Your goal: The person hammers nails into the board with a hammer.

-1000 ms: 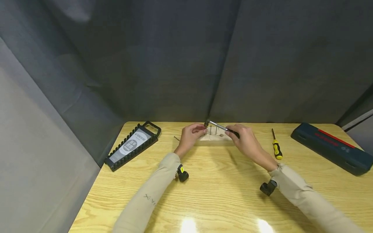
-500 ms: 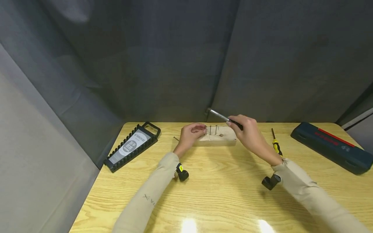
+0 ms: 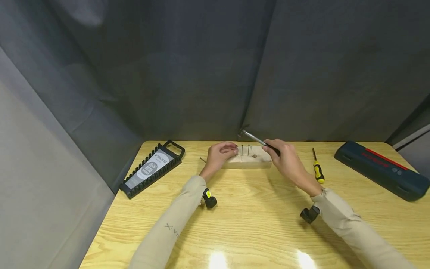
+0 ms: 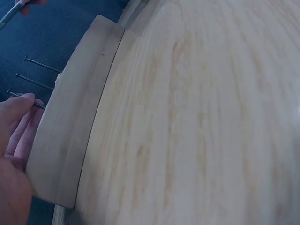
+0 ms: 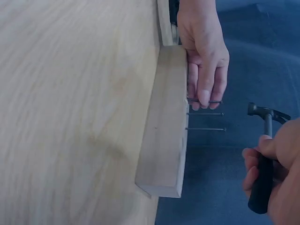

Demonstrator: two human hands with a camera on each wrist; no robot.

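Note:
Near the table's far edge lies a pale wooden block (image 3: 246, 165). My left hand (image 3: 217, 156) is at its left end, thumb and fingers pinching a nail (image 5: 215, 101) that stands upright in the block. Two more nails, a middle nail (image 3: 242, 150) and a right-hand nail (image 3: 248, 150), stand beside it in a row. My right hand (image 3: 285, 158) grips a claw hammer (image 3: 254, 138) by its black handle. In the right wrist view the hammer head (image 5: 258, 110) is apart from the pinched nail, beyond its head. A dark round spot (image 3: 254, 156) shows on the block's top.
A loose nail (image 3: 203, 160) lies left of the block. Farther left is a black wrench rack (image 3: 151, 168). To the right are a yellow-and-black screwdriver (image 3: 318, 172) and a dark blue tool case (image 3: 379, 170). A grey curtain (image 3: 188, 82) hangs behind the table.
The hammer head was down at the pinched nail, rose off it, and is now slightly lower than half a second ago. The left hand has stayed in place.

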